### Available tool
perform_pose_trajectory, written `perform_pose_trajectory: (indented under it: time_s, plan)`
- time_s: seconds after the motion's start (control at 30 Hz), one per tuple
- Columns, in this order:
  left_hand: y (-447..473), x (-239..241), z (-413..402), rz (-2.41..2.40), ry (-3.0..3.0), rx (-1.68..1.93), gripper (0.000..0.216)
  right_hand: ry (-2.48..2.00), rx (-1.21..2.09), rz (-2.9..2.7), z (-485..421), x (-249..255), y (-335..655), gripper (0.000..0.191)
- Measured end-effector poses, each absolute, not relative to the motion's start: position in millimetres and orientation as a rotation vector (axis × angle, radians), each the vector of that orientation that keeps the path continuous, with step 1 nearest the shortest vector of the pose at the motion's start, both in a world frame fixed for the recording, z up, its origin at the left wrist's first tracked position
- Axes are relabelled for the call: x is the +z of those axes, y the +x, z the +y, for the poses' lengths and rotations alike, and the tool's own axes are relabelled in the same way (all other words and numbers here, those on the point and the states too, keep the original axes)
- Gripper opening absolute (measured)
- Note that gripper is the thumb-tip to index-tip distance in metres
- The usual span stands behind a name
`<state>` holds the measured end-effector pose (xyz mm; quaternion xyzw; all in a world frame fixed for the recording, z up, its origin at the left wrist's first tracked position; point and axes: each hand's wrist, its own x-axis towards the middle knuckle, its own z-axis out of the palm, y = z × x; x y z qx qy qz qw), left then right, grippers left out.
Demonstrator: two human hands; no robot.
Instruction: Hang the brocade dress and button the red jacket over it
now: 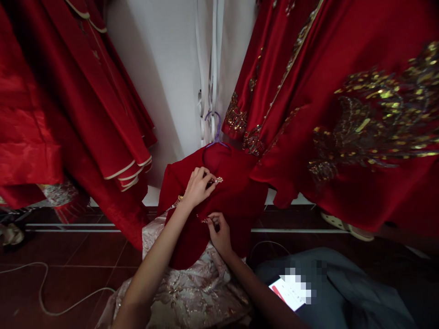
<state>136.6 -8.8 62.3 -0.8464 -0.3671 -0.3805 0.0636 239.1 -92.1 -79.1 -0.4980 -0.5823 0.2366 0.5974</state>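
Note:
A red velvety top [240, 201] hangs from a purple hanger [218, 132] in front of me. My left hand [198, 188] lies over its upper front, thumb and fingers pinched at a small gold beaded ornament [220, 180] below the neckline. Lower down, my right hand [220, 232] has its fingertips pressed together at a second gold beaded ornament [204, 221]. Another gold trim piece [180, 198] shows beside my left wrist. Beneath the top's hem spreads a pale, shiny patterned fabric [192, 297]. My fingers partly cover both ornaments.
Red garments [113, 114] hang at left, and a red garment with gold sequins [370, 114] hangs at right. White straps [214, 55] run down the wall to the hanger. A lit phone [288, 297] rests on grey-blue cloth [336, 283]. A cable [43, 288] crosses the tiled floor.

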Motion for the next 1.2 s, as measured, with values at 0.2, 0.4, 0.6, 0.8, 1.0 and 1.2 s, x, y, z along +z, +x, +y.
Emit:
perform_pose_trajectory:
  time_s: [0.2, 0.4, 0.6, 0.8, 1.0, 1.2]
  plan:
    - [138, 68, -5, -0.943, -2.673, -1.017, 0.016, -1.159, 0.598, -1.321, -93, -79, 238, 0.012]
    - [134, 81, 2, -0.866, -2.597, -0.841, 0.023, -1.004, 0.903, -1.183, -76, -39, 261, 0.017]
    - [121, 89, -10, -1.045, -2.357, -0.725, 0.030, -0.689, 0.967, -1.062, -45, 52, 260, 0.039]
    - [105, 81, -16, -1.555, -1.943, -0.849, 0.045, -1.366, 0.599, -1.126, -20, 63, 249, 0.093]
    - [64, 79, -7, -1.836, -1.801, -0.821, 0.054, -1.744, -0.049, -1.313, 6, 43, 306, 0.083]
    - [19, 83, 12, -2.171, -1.896, -0.976, 0.035, -1.960, -0.186, -1.439, 18, 66, 352, 0.074]
